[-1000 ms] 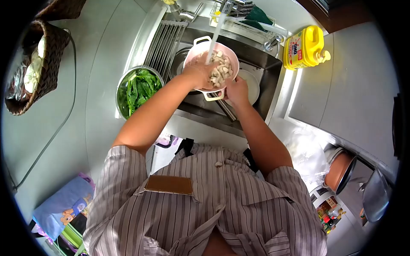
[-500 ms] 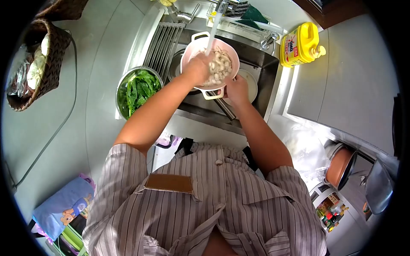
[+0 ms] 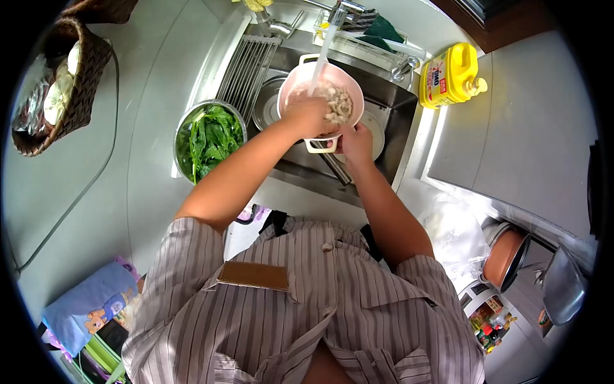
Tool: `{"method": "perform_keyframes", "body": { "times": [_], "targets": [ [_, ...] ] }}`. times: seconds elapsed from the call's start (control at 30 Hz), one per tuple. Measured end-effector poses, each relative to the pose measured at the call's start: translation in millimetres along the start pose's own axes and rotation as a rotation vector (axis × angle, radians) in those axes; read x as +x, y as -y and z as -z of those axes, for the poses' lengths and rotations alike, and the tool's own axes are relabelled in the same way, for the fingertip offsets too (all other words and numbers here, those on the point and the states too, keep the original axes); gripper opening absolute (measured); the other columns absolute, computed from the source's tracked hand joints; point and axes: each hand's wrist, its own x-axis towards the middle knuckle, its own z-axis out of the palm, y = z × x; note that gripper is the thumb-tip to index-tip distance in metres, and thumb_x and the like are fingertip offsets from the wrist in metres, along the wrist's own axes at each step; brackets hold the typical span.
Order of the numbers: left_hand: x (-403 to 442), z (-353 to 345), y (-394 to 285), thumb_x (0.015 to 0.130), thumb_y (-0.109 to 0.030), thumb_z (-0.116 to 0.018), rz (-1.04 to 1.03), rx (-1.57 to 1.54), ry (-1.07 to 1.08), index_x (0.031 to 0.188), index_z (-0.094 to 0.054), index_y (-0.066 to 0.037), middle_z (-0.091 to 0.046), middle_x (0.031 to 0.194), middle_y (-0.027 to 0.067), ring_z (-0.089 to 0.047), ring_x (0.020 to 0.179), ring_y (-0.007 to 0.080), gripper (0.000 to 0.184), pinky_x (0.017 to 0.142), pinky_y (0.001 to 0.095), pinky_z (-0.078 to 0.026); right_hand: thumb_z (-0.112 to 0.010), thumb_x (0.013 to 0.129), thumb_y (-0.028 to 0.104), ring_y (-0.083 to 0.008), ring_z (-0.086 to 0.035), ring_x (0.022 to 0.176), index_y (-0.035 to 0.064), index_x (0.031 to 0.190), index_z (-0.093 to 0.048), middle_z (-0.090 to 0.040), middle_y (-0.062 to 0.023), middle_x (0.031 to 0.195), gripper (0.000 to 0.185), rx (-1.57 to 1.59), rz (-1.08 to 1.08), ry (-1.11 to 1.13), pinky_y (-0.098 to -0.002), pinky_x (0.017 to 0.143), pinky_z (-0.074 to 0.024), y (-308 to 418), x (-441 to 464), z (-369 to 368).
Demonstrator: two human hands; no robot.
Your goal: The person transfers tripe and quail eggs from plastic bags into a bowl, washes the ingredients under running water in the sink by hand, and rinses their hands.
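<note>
A pink bowl with white handles is held over the sink under a running stream of water. Inside it lie wet, pale, chunky food pieces whose kind I cannot make out. My left hand reaches into the bowl's near left part, its fingertips hidden among the pieces. At the near right rim, beside the near handle, my right hand grips the bowl, thumb by the edge and fingers beneath. Below the bowl, a white plate and a metal pan lid rest in the sink.
A metal bowl of leafy greens stands left of the sink. The drying rack spans the sink's left side. A yellow detergent bottle is at the right. The faucet overhangs from behind. A woven basket sits far left.
My left hand has moved toward the near side of the bowl, lower among the pieces. The bowl appears slightly further right, still in my right hand; the whole view has shifted a little.
</note>
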Motion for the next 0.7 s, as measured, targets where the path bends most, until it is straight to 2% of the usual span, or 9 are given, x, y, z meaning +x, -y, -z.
{"method": "perform_keyframes", "body": {
  "times": [0.07,0.17,0.2,0.3,0.33,0.47,0.57,0.6,0.7],
  "targets": [
    [-5.5,8.3,3.9,0.07,-0.05,-0.077,0.023,-0.073,0.04,0.132,-0.054,-0.013,-0.048,0.137,0.0201,-0.051,0.119,0.0393,0.076,0.105,0.0444,-0.034,-0.051,0.09,0.009,-0.0169,-0.063,0.05,-0.0044,0.111,-0.056,-0.065,-0.0117,0.071,0.026,-0.005,0.022,-0.004,-0.0277,0.037,-0.0467,-2.2,0.2,2.9],
    [-0.8,-24.2,4.1,0.066,-0.058,-0.075,0.252,-0.022,-0.331,0.148,-0.031,-0.013,-0.048,0.133,0.0251,-0.042,0.127,0.0385,0.104,0.111,0.046,-0.026,-0.049,0.089,0.009,-0.0156,-0.063,0.05,-0.0026,0.107,-0.056,-0.065,-0.011,0.07,0.023,-0.034,0.068,-0.004,-0.0263,0.039,-0.0471,-0.3,-6.3,-5.0],
    [4.9,-17.7,-0.2,0.063,-0.059,-0.078,0.272,-0.025,-0.193,0.153,-0.014,-0.013,-0.04,0.137,0.0311,-0.04,0.13,0.0384,0.119,0.108,0.0454,-0.031,-0.049,0.089,0.009,-0.0155,-0.063,0.05,-0.0027,0.107,-0.056,-0.065,-0.011,0.07,0.023,-0.057,0.077,-0.003,-0.0264,0.039,-0.047,-3.5,-5.4,-8.4],
    [10.2,0.9,-9.0,0.06,-0.058,-0.08,0.31,-0.009,-0.042,0.151,-0.02,-0.012,-0.041,0.136,0.0302,-0.045,0.126,0.0399,0.117,0.101,0.0443,-0.041,-0.049,0.089,0.01,-0.0154,-0.063,0.05,-0.0032,0.106,-0.056,-0.065,-0.0115,0.071,0.023,-0.038,0.073,0.029,-0.0266,0.039,-0.0476,-4.4,-8.5,-12.9],
    [14.1,-10.0,3.8,0.072,-0.044,-0.075,0.192,-0.116,-0.168,0.145,-0.032,-0.012,-0.051,0.127,0.0285,-0.053,0.117,0.0384,0.091,0.091,0.0452,-0.048,-0.049,0.089,0.01,-0.0153,-0.063,0.049,-0.0032,0.106,-0.056,-0.065,-0.0115,0.071,0.023,-0.025,0.055,0.025,-0.0267,0.039,-0.0478,-6.9,-7.9,-12.6],
    [16.3,22.5,-1.0,0.084,-0.008,-0.055,0.275,0.004,0.059,0.137,-0.045,-0.011,-0.063,0.109,0.0218,-0.06,0.108,0.0344,0.055,0.088,0.0481,-0.049,-0.049,0.089,0.01,-0.0152,-0.062,0.05,-0.0032,0.106,-0.056,-0.065,-0.011,0.072,0.023,0.013,0.049,0.007,-0.0275,0.04,-0.0486,-0.7,-9.9,-7.0],
    [10.3,1.1,20.8,0.084,-0.011,-0.055,0.127,-0.112,-0.132,0.139,-0.044,-0.017,-0.057,0.122,0.0215,-0.054,0.117,0.0354,0.057,0.096,0.045,-0.045,-0.049,0.089,0.01,-0.0159,-0.063,0.05,-0.0028,0.105,-0.055,-0.065,-0.011,0.071,0.022,0.032,0.063,0.03,-0.0284,0.04,-0.0496,-0.7,-5.5,3.8],
    [-0.9,0.6,22.2,0.082,-0.021,-0.061,-0.032,-0.008,-0.175,0.144,-0.039,-0.025,-0.043,0.141,0.0203,-0.042,0.13,0.0359,0.066,0.106,0.0404,-0.038,-0.049,0.089,0.01,-0.0161,-0.063,0.05,-0.0029,0.105,-0.055,-0.065,-0.0109,0.07,0.022,0.01,0.057,0.036,-0.0284,0.04,-0.0495,-0.8,-6.2,4.7],
    [-13.1,31.3,-24.3,0.075,-0.03,-0.071,0.172,0.211,0.13,0.147,-0.033,-0.031,-0.023,0.155,0.0178,-0.028,0.14,0.0358,0.081,0.112,0.0365,-0.03,-0.049,0.089,0.011,-0.0163,-0.062,0.049,-0.0032,0.103,-0.054,-0.065,-0.0108,0.068,0.02,-0.036,0.053,0.038,-0.028,0.04,-0.0484,1.5,-5.8,4.1]
  ]
}}
